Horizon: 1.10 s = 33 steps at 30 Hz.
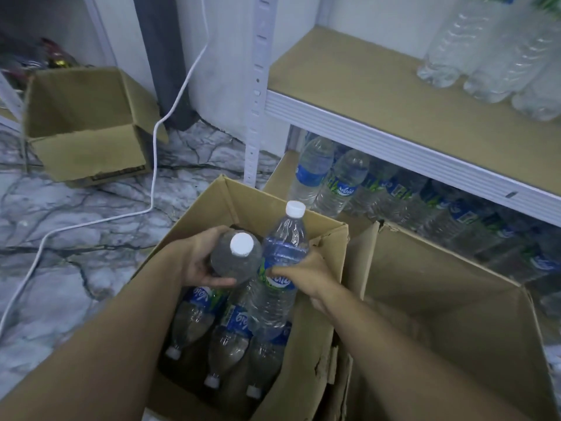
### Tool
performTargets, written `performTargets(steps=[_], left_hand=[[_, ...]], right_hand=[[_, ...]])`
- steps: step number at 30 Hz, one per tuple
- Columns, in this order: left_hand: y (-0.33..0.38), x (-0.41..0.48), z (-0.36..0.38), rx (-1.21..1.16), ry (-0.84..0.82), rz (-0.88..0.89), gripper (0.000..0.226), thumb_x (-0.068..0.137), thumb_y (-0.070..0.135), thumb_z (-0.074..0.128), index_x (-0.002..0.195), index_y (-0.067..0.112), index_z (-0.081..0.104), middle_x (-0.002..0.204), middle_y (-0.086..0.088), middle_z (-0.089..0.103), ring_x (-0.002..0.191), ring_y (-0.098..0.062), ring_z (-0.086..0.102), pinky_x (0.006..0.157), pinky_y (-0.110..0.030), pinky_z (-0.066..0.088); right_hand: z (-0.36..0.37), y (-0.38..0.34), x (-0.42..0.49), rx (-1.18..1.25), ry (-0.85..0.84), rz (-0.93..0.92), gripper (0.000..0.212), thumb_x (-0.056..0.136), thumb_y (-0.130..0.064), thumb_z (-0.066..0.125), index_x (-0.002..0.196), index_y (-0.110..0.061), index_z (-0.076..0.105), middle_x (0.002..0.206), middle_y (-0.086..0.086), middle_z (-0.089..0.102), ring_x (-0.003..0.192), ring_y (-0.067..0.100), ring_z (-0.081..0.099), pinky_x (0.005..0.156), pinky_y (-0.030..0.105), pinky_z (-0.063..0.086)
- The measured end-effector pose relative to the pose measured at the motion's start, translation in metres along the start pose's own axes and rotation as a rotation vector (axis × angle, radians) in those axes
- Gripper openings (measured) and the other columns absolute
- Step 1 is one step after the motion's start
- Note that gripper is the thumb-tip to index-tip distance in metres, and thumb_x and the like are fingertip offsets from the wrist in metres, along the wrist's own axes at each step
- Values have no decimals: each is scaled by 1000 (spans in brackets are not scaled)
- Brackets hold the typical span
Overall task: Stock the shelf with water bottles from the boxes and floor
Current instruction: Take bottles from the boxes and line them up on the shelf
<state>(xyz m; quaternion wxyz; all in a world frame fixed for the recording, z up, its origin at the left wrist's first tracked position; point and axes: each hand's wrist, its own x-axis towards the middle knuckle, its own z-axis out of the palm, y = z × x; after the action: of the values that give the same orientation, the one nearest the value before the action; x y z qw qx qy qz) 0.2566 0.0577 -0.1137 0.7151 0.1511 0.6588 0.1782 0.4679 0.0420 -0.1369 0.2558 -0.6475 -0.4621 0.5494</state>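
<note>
My left hand (202, 262) grips a clear water bottle (236, 258) with a white cap, seen from above, over the open cardboard box (321, 314). My right hand (306, 276) holds a second bottle (280, 268) upright by its blue label. Three more bottles (226, 341) lie in the box below, caps toward me. The shelf board (358, 86) stands at upper right with several bottles (491, 53) at its far right. The level beneath is packed with bottles (394, 192).
A second open box (440, 299) stands to the right, its inside mostly hidden. Another open box (85, 126) sits on the marble floor at far left. A white cable (154, 153) trails across the floor. The white shelf upright (256, 95) rises behind the box.
</note>
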Motion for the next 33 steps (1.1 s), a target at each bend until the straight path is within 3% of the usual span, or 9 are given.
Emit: performTargets(steps=[4,8,10,12,16,22,26,29,33], left_hand=[[-4,11,11,50,64,113,51,97,53,40,102,6,58,92,-21,61,69,-30,66,48,-35,59],[-26,39,4,160,139,353,36,101,14,41,137,15,48,70,-18,58,52,-33,63,50,-39,55],[-38,52,-3,345,149,493,55,92,1,50,142,24,45,83,-8,66,69,-25,64,66,-39,54],[-46,61,-10,674,259,650,72,81,17,68,145,32,39,100,1,67,90,-17,62,84,-36,53],[-50,69,-7,842,431,728,108,55,45,89,144,35,28,136,-4,32,133,-25,26,107,-47,38],[-43,65,-1,595,350,907,80,47,32,94,118,29,59,106,17,69,95,7,63,80,-19,55],[-44,55,-3,568,373,758,61,46,36,95,98,24,67,84,12,73,80,0,68,71,-17,54],[-63,56,-5,511,414,654,42,58,32,91,93,22,70,75,13,71,71,2,64,56,-9,44],[-90,68,-14,414,456,595,38,62,23,90,93,21,68,69,21,64,68,3,60,62,-12,44]], right_hand=[[7,4,10,180,129,45,75,60,-9,89,124,-21,52,106,-4,69,88,9,68,67,21,55],[6,16,19,281,171,44,66,62,-10,87,121,-23,60,104,-5,73,87,11,72,75,29,60],[7,20,21,297,179,24,67,62,-13,88,121,-25,60,107,-6,73,92,12,72,81,32,60],[10,21,23,319,181,16,72,62,-12,89,124,-26,56,110,-6,72,95,13,70,83,32,59],[10,21,24,332,155,12,70,63,-5,88,121,-26,55,109,-4,71,92,12,70,76,28,58],[5,24,18,311,209,-15,63,62,-7,90,114,-27,61,102,-8,73,86,8,71,67,22,57],[12,23,16,249,244,-34,62,60,-10,91,112,-27,61,100,-7,74,88,11,72,79,32,60],[30,23,13,223,265,-32,59,60,-12,89,109,-28,61,97,-11,73,86,6,70,72,23,56],[50,30,15,261,315,37,60,59,-23,86,112,-29,59,100,-11,71,90,9,69,82,32,58]])
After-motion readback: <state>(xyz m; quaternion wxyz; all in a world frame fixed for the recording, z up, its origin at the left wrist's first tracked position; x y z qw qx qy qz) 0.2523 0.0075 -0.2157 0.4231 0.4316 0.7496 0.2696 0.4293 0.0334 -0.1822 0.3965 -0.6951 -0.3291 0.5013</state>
